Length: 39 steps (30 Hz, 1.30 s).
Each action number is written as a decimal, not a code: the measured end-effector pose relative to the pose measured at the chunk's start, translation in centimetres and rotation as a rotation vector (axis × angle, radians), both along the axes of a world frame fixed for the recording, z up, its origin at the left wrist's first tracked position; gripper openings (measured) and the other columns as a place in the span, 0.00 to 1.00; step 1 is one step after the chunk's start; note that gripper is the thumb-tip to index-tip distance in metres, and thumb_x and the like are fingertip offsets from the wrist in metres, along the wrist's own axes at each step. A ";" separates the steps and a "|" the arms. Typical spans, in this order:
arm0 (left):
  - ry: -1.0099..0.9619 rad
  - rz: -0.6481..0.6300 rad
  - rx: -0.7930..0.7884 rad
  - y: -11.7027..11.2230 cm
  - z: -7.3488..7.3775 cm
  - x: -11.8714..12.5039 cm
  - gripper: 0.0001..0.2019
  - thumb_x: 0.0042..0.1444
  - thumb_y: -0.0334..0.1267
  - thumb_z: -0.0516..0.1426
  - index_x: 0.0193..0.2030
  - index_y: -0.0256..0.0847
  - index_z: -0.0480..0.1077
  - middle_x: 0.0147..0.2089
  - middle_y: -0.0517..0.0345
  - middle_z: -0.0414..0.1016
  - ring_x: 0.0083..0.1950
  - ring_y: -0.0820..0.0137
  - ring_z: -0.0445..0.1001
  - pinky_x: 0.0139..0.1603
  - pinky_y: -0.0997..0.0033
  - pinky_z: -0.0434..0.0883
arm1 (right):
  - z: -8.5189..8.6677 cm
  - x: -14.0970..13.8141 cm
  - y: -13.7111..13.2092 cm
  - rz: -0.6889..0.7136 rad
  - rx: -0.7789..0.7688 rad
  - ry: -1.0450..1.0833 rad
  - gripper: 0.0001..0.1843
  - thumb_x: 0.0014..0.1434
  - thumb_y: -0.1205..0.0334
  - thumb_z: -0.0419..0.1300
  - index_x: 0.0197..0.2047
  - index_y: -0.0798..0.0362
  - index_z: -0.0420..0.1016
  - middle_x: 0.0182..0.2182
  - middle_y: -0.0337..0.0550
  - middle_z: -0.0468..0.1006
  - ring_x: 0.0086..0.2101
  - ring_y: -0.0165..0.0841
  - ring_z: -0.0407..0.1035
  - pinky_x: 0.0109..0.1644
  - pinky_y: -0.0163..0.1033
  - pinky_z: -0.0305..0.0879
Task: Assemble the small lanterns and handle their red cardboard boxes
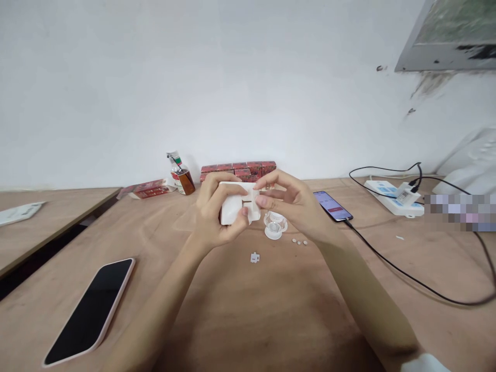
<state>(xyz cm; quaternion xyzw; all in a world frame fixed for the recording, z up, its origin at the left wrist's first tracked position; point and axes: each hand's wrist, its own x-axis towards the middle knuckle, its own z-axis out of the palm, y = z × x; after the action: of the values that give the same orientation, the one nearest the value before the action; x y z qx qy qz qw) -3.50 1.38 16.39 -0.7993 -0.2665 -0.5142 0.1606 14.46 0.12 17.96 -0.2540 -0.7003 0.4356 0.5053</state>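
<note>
My left hand [213, 214] is wrapped round a small white box-shaped casing [237, 206], held above the wooden table [271, 310]. The fingers of my right hand [289, 199] pinch the casing's right edge. Just below the hands, a clear round part on a white base [275, 226] stands on the table. Three tiny button cells [299, 241] lie to its right. A small white plastic piece [254, 257] lies in front.
A black phone in a pink case [91, 310] lies at front left. A lit phone [332, 205] is cabled to a white power strip [393, 197] at right. Red boxes [238, 169] and a small bottle [181, 174] stand by the wall.
</note>
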 end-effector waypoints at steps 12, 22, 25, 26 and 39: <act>0.099 -0.108 0.201 0.6 0.1 -0.5 0.13 0.49 0.39 0.55 0.43 0.42 0.62 0.41 0.52 0.68 0.42 0.64 0.70 0.39 0.62 0.71 | 0.1 0.0 -0.7 -0.039 -0.117 -0.013 0.08 0.48 0.62 0.64 0.32 0.53 0.70 0.47 0.44 0.71 0.37 0.31 0.72 0.38 0.40 0.71; 0.075 -0.121 0.188 0.5 -0.3 0.0 0.14 0.52 0.38 0.53 0.46 0.41 0.62 0.42 0.50 0.68 0.43 0.64 0.69 0.39 0.62 0.71 | -0.2 -0.7 -1.1 -0.168 -0.025 -0.036 0.09 0.49 0.59 0.64 0.33 0.52 0.70 0.42 0.42 0.74 0.38 0.31 0.72 0.39 0.39 0.71; 0.064 -0.115 0.187 0.4 -0.3 0.0 0.14 0.52 0.39 0.54 0.46 0.41 0.62 0.42 0.50 0.69 0.43 0.64 0.70 0.39 0.62 0.71 | -0.3 -0.8 -1.1 -0.189 0.011 -0.062 0.09 0.50 0.58 0.63 0.34 0.51 0.71 0.42 0.41 0.74 0.38 0.31 0.71 0.40 0.39 0.71; 0.063 -0.115 0.191 0.4 -0.3 0.0 0.14 0.52 0.39 0.54 0.46 0.41 0.62 0.42 0.50 0.69 0.43 0.64 0.70 0.39 0.62 0.71 | -0.3 -0.8 -1.1 -0.190 0.018 -0.073 0.10 0.50 0.57 0.63 0.34 0.51 0.71 0.42 0.41 0.74 0.38 0.31 0.71 0.41 0.39 0.71; 0.025 -0.100 0.089 -0.1 -0.6 0.2 0.14 0.50 0.49 0.56 0.39 0.43 0.62 0.42 0.50 0.71 0.41 0.64 0.72 0.38 0.59 0.72 | -0.1 0.2 0.3 -0.011 -0.088 -0.145 0.23 0.43 0.53 0.69 0.43 0.48 0.71 0.43 0.41 0.71 0.40 0.33 0.69 0.42 0.42 0.69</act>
<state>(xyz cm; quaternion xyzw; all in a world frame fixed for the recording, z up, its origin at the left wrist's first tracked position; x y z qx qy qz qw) -3.28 1.26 15.75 -0.8100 -0.2010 -0.5229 0.1735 14.65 0.45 17.81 -0.3105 -0.7138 0.4437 0.4441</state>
